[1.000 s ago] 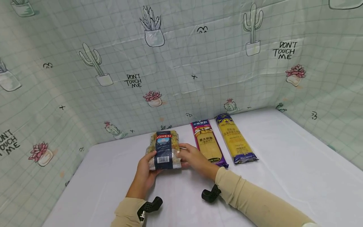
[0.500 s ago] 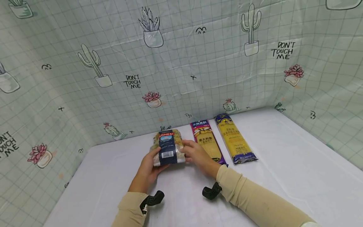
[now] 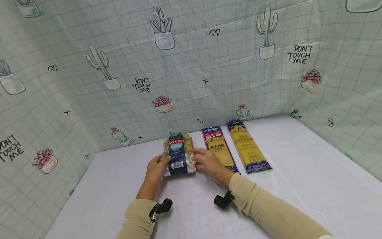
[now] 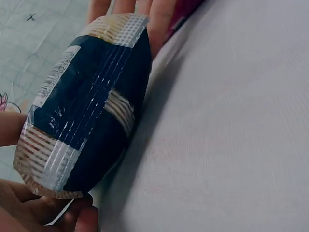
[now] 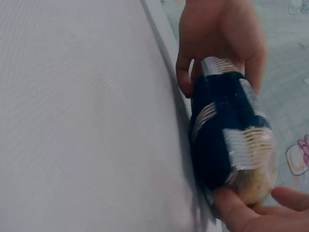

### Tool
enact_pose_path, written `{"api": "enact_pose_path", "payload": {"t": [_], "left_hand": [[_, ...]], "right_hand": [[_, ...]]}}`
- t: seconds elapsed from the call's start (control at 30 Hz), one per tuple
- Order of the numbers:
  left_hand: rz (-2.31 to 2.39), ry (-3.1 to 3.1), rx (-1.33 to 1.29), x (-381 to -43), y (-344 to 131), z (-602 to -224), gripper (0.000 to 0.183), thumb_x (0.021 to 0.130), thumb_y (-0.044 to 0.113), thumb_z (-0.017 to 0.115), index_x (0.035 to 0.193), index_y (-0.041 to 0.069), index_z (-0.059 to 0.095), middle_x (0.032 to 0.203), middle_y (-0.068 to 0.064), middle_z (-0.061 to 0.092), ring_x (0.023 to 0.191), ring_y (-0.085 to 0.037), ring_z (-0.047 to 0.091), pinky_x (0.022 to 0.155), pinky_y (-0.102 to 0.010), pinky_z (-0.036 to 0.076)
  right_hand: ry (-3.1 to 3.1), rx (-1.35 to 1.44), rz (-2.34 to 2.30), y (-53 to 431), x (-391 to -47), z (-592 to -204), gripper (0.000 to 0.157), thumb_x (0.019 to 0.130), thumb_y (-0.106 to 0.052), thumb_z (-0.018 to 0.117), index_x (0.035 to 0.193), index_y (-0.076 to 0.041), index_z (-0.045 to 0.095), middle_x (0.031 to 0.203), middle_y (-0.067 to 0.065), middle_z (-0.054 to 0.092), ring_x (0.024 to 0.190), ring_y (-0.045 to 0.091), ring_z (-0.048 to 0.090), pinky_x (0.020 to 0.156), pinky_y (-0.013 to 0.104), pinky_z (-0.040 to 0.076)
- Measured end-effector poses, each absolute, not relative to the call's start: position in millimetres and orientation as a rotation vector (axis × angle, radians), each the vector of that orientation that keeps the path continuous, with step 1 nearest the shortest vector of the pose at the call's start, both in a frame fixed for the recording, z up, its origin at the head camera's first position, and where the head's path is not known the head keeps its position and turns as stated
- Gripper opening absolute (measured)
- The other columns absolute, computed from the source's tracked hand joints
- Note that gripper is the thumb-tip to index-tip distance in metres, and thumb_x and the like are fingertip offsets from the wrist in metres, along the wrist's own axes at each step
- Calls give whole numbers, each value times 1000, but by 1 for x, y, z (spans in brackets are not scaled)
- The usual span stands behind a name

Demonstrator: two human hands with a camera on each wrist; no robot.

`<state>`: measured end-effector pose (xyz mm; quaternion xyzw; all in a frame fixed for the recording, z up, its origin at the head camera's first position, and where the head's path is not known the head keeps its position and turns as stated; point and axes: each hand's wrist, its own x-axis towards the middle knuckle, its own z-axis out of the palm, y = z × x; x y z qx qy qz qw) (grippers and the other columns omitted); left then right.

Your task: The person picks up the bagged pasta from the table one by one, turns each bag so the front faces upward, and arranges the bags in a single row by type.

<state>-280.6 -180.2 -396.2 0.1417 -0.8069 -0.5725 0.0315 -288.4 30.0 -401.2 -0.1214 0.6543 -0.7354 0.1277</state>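
A bag of short pasta [image 3: 178,152] with a dark blue Agnesi band lies near the back of the table. My left hand [image 3: 154,169] grips its left side, thumb on the front. At the opposite side my right hand [image 3: 209,162] holds the bag's edge with its fingers. The left wrist view shows the bag's blue end [image 4: 91,101] close to the white cloth. Seen from the right wrist, fingers [image 5: 236,210] reach around the clear end of the bag. How far the fingers go beneath it is hidden.
Right of the bag lie a pink-and-purple spaghetti pack [image 3: 219,147] and a yellow spaghetti pack [image 3: 248,146] with blue ends. A white cloth covers the table [image 3: 113,189]. Behind it hangs a cactus-print curtain [image 3: 185,66].
Both hands have shifted the bag slightly right and back. The left fingers, earlier under the bag's front edge, now lie at its left side. The spaghetti packs have stayed in place.
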Motion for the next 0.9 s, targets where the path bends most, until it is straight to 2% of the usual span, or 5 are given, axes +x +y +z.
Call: {"api": "enact_pose_path", "payload": {"t": [0.17,0.33,0.53,0.67,0.9], "left_hand": [[-1711,-2540,405,-277,-183,-398,70,98,29,60,149,-10,35,151,-33,37,140,-44,35,113,-54,31],[-1680,-2552,380,-274,-186,-397,65,98,27,58,148,-10,37,148,-32,42,137,-43,41,111,-53,36],[-1627,-2498,393,-270,-189,-399,50,97,20,57,139,-6,53,134,-27,58,115,-38,59,91,-44,51],[-1613,-2453,407,-269,-195,-400,38,97,18,56,129,-3,61,123,-21,63,100,-30,60,80,-38,53],[-1524,-2492,368,-258,-214,-395,33,101,18,54,124,-3,64,120,-19,66,110,-32,62,89,-45,52]], "right_hand": [[2040,-255,-2084,31,-289,-399,50,96,-13,57,143,3,50,147,22,47,129,33,52,102,44,47],[2112,-183,-2075,38,-293,-397,40,99,-15,57,135,3,56,137,21,55,120,34,59,95,44,52],[2102,-213,-2085,49,-297,-398,30,102,-15,54,124,5,59,128,23,61,109,30,66,82,38,58],[2091,-262,-2088,60,-298,-399,25,102,-12,53,119,5,60,118,25,64,98,28,69,76,36,59],[2346,-408,-1872,88,-294,-395,23,99,-13,55,114,3,64,103,19,69,87,26,69,73,36,59]]}}
